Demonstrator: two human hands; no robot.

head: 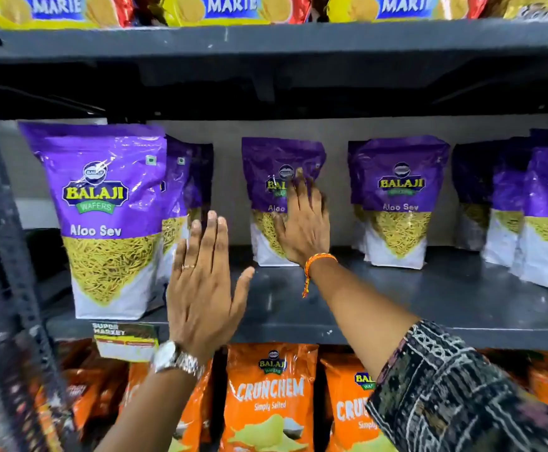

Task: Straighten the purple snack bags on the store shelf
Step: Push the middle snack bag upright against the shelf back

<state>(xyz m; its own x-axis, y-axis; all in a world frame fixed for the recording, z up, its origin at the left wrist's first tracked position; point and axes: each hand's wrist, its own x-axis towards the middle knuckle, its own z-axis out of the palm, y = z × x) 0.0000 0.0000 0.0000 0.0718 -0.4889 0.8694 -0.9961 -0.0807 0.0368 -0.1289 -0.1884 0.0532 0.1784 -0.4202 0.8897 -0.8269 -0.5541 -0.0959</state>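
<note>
Head view: right hand (302, 223) reaches deep into the shelf (429, 308), arm stretched out, patterned sleeve (455, 386) pushed up the forearm, orange thread band (315, 261) at the wrist. Palm is flat on the front of the middle Aloo Sev bag (275, 177), fingers spread and pointing up over the logo. Grip apart, pressing, not clamped on anything.

Left hand (205, 282) is raised, palm forward, fingers straight and close together, thumb out to the right. Grip apart, holding nothing. It's just right of the front-left Aloo Sev bag (109, 216); can't tell whether it's touching. Ring on one finger, metal watch (174, 357) on the wrist.

Purple bags stand upright in spaced rows, the left row nearest the shelf edge; the next bag right (396, 203) stands back like the middle one. Orange Crunchem bags (271, 396) below, Marie packs (227, 8) above.
</note>
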